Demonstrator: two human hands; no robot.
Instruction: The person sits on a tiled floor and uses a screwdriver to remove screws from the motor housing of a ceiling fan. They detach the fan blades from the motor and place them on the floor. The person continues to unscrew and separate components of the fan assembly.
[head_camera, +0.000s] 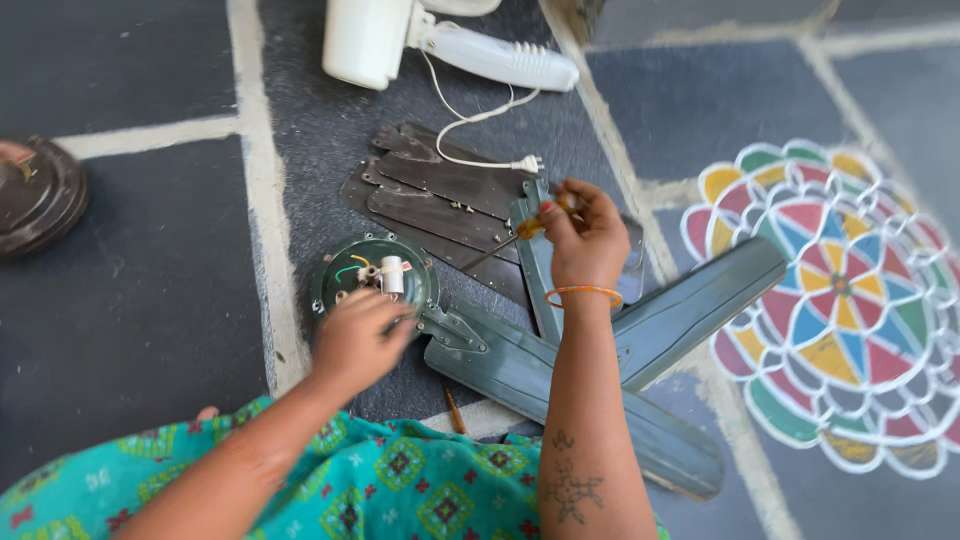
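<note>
At frame centre the left hand (358, 338) grips the ceiling-fan motor hub (371, 274) while the right hand (583, 237) clasps a screwdriver (515, 236) (yellow-handled), seemingly mid-unscrewing a green blade (520, 370); its tip must seat squarely.

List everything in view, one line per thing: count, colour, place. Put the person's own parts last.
fan motor hub: one, dark green, floor centre-left, under the left hand
green fan blades: three, grey-green, fanned out right of the hub
brown fan blades: a stack, dark brown, behind the hub
screwdriver: one, yellow handle, in the right hand
white appliance: one, top centre, cord and plug trailing
round cover: one, brown, left edge
floor drawing: one, multicoloured, right
left hand: on the hub
right hand: orange bangle at wrist
</note>
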